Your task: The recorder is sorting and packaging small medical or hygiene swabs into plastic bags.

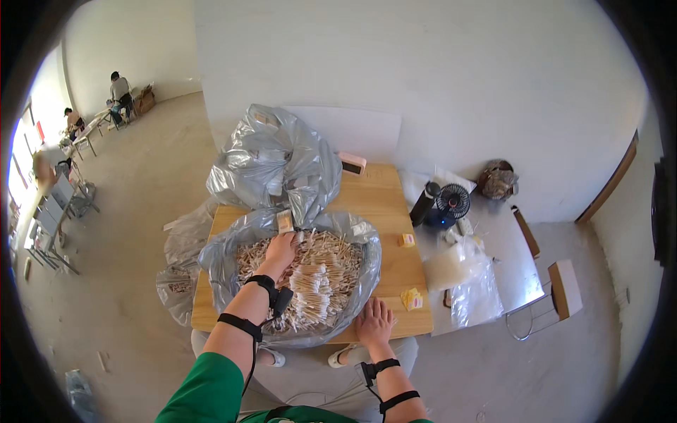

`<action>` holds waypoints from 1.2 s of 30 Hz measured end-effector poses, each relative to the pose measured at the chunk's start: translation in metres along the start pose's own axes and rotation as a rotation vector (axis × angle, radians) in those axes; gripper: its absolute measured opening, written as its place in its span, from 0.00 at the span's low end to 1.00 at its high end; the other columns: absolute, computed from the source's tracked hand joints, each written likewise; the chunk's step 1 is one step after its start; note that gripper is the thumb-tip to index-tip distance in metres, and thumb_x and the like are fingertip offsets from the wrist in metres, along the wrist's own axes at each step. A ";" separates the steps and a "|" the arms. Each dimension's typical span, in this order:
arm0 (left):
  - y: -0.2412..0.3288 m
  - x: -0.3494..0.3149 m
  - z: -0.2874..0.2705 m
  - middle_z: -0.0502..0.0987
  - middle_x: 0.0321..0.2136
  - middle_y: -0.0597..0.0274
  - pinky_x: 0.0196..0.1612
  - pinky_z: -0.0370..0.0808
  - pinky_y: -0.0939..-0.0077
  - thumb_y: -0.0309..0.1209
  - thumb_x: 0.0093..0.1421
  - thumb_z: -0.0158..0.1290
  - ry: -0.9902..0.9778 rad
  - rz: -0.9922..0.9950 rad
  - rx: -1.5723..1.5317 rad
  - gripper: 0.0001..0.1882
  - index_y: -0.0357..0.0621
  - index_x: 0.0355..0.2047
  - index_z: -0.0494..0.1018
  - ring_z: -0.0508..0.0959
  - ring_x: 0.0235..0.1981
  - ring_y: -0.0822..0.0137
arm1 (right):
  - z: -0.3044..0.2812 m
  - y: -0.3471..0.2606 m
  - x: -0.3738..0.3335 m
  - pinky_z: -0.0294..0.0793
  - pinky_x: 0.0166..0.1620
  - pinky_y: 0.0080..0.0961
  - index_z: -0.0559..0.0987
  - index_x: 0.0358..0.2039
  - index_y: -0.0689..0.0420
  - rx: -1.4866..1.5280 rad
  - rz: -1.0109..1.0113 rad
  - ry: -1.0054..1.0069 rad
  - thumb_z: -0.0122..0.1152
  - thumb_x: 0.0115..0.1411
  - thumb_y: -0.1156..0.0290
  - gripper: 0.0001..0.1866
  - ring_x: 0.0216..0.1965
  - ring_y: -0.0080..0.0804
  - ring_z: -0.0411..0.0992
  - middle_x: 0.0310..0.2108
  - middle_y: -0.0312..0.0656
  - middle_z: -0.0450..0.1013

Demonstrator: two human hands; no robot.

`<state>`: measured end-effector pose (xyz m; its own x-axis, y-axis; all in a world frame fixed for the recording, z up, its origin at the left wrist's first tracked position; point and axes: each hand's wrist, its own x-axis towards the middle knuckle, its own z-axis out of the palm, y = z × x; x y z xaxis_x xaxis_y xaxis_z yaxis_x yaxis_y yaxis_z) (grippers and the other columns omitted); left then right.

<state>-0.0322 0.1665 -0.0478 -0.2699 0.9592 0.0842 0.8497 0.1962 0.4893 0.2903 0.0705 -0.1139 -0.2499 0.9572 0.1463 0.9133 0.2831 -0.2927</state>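
A heap of cotton swabs (343, 262) with pale sticks fills a grey plastic bag (368, 247) spread open like a basin on the wooden table. Its front middle holds a neater cluster of swabs with white tips lined up. My left hand (281, 249) reaches into the far part of the heap, fingers curled downward; what they grip is hidden. Just beyond those fingers, touching or very near them, is a small tan and white packet (285, 221). My right hand (376, 321) lies flat on the table beside the bag, fingers spread, holding nothing.
Behind stands a bulging grey bag (271, 158), with a pink-edged device (352, 163) beside it. Small yellow packets (412, 299) lie at right. A side table carries a small fan (453, 201), a black bottle (425, 203) and clear plastic bags (471, 282). Other people work far left.
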 end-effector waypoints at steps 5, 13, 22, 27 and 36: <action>0.000 -0.024 -0.028 0.74 0.36 0.46 0.39 0.70 0.54 0.32 0.60 0.43 0.351 0.018 -0.159 0.11 0.43 0.40 0.70 0.73 0.38 0.45 | -0.007 0.021 0.012 0.61 0.55 0.36 0.69 0.50 0.57 0.295 0.148 0.117 0.57 0.51 0.65 0.25 0.52 0.46 0.63 0.51 0.49 0.66; 0.020 -0.113 -0.075 0.76 0.25 0.49 0.28 0.71 0.63 0.31 0.60 0.46 0.172 0.068 -0.447 0.08 0.40 0.36 0.67 0.77 0.25 0.53 | -0.101 -0.109 0.039 0.70 0.36 0.30 0.73 0.39 0.60 0.669 -0.203 0.367 0.58 0.52 0.74 0.13 0.36 0.42 0.69 0.36 0.47 0.71; 0.023 -0.179 -0.059 0.74 0.24 0.63 0.25 0.73 0.82 0.28 0.59 0.51 -0.060 -0.109 -1.196 0.08 0.34 0.35 0.68 0.74 0.22 0.74 | -0.067 -0.170 0.039 0.71 0.30 0.17 0.68 0.45 0.62 1.164 0.037 -0.163 0.61 0.55 0.70 0.19 0.29 0.19 0.68 0.31 0.37 0.70; 0.021 -0.194 -0.056 0.74 0.23 0.66 0.24 0.71 0.83 0.31 0.61 0.48 -0.226 -0.220 -1.270 0.08 0.38 0.31 0.70 0.73 0.21 0.76 | -0.062 -0.171 0.027 0.72 0.26 0.16 0.68 0.44 0.64 1.496 0.185 -0.158 0.62 0.54 0.69 0.20 0.27 0.19 0.69 0.30 0.37 0.70; 0.036 -0.200 -0.056 0.69 0.16 0.72 0.17 0.59 0.87 0.33 0.59 0.51 -0.051 -0.203 -1.164 0.10 0.42 0.23 0.71 0.65 0.16 0.82 | -0.076 -0.174 0.007 0.73 0.31 0.25 0.70 0.43 0.62 0.635 -0.328 0.350 0.60 0.53 0.74 0.17 0.29 0.36 0.72 0.31 0.46 0.72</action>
<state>0.0276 -0.0296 0.0015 -0.3118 0.9440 -0.1076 -0.1373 0.0674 0.9882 0.1540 0.0230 0.0101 -0.2623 0.7746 0.5755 0.4263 0.6281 -0.6510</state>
